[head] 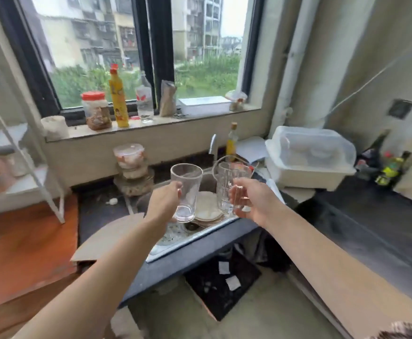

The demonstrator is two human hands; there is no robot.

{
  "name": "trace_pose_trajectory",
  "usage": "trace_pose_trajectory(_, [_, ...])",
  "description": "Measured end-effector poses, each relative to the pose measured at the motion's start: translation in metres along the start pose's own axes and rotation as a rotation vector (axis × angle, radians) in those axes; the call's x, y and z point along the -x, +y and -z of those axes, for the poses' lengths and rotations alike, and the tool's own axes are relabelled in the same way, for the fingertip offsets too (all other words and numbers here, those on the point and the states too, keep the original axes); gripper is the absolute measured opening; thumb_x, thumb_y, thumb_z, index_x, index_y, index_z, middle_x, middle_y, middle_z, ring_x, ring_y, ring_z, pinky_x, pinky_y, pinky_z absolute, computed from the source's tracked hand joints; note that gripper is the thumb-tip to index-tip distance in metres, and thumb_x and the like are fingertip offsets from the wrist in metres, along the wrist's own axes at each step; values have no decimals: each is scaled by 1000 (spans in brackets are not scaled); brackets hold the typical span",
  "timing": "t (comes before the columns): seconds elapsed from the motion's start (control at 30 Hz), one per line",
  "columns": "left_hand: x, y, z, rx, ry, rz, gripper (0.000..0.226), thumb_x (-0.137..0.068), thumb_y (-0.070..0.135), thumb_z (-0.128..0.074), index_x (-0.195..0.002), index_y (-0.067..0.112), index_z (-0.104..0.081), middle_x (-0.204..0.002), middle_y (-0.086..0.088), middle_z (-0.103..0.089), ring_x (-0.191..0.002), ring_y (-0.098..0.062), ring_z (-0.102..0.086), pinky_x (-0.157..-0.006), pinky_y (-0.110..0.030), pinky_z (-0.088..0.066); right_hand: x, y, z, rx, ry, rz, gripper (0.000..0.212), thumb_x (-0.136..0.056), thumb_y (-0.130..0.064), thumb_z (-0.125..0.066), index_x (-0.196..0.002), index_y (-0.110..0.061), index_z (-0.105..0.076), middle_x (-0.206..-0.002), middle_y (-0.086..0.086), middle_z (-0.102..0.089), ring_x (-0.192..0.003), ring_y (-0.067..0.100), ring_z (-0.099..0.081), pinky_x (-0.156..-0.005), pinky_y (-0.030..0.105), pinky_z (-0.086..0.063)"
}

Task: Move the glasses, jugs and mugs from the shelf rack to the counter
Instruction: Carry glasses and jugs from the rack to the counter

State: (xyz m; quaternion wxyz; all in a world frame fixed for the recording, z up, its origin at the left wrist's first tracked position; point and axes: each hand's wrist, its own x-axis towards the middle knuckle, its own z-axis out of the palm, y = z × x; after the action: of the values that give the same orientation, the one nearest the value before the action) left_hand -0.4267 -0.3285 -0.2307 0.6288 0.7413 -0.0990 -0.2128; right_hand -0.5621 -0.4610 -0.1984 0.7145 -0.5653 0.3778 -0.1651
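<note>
Clear glass fills both hands. The left hand grips a plain tumbler round its lower half, thumb on the near side and fingers curled round the wall, and holds it upright with the mouth open to the top. The right hand holds a ribbed glass jug, also upright. Its fingers curl round the near side, at what looks like the handle, though blur makes the exact grip hard to read. The two hands are apart, each clamped on its own vessel, and a narrow gap shows between the tumbler and the jug.

Both vessels hang in the air above the steel sink, in which a stack of pale plates lies. A tap stands behind the sink.

The white shelf rack stands at the left edge of the view, well apart from the hands. The dark counter runs along the right side, and a lidded plastic box sits at its far end. On the windowsill behind stand a yellow bottle and a red-lidded jar.
</note>
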Motion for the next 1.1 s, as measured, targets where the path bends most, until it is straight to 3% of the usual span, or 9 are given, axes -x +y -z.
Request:
trace_pose_trajectory(0.1, [14, -2, -77, -48, -140, -9, 26, -86, 31, -49, -68, 18, -62, -72, 1, -58, -71, -19, -54, -75, -46, -54, 9, 4, 73, -48, 145, -15, 26, -88, -24, -57, -63, -15, -58, -56, -2, -55, -55, 11, -51, -49, 24, -38])
trace_pose_trajectory(0.2, [28, -1, -150, -64, -290, -5, 24, -87, 33, -49, -72, 18, -60, -73, 1, -57, -70, -17, -56, -61, -36, -52, 15, 8, 142, -82, 282, -30, 27, -87, -27, -59, -64, -14, -59, -60, 0, -56, -57, 12, -52, -52, 25, -40])
trace_pose_trajectory(0.27, [38, 1, -199, -77, -393, 2, 23, -88, 31, -49, -77, 15, -60, -76, 0, -58, -73, -16, -58, -60, -36, -53, 18, 11, 186, -109, 374, -34, 27, -87, -27, -58, -64, -13, -60, -64, 1, -57, -61, 14, -53, -53, 27, -41])
trace_pose_trajectory(0.47, [65, -4, -345, -161, -604, -29, 23, -89, 37, -50, -72, 25, -59, -83, 1, -62, -84, -20, -61, -79, -47, -55, 22, 28, 317, -199, 618, -75, 27, -87, -25, -59, -64, -12, -62, -64, 4, -59, -64, 16, -56, -57, 28, -46])
trace_pose_trajectory(0.63, [79, -10, -472, -208, -745, -19, 26, -88, 32, -51, -68, 20, -62, -78, -2, -62, -74, -20, -59, -65, -33, -48, 8, 33, 428, -255, 758, -126, 26, -87, -25, -58, -65, -10, -60, -64, 4, -57, -60, 16, -54, -52, 26, -44])
trace_pose_trajectory(0.8, [97, -10, -585, -237, -830, 38, 23, -87, 30, -51, -75, 17, -64, -79, 2, -61, -79, -19, -60, -82, -41, -51, -5, 33, 529, -328, 876, -166, 25, -87, -24, -57, -66, -10, -61, -67, 4, -58, -62, 16, -53, -53, 27, -43])
trace_pose_trajectory(0.97, [112, -10, -675, -307, -934, 98, 25, -86, 28, -50, -68, 13, -58, -75, -3, -58, -72, -22, -56, -71, -35, -47, -5, 35, 606, -446, 941, -216, 22, -87, -24, -59, -69, -10, -62, -69, 2, -61, -63, 14, -54, -59, 29, -42])
trace_pose_trajectory(1.1, [129, -14, -742, -333, -996, 219, 23, -88, 33, -49, -75, 16, -59, -96, -13, -63, -92, -35, -61, -88, -48, -53, -3, 41, 665, -507, 976, -253, 21, -89, -23, -57, -73, -9, -62, -77, 3, -62, -69, 15, -54, -61, 31, -43])
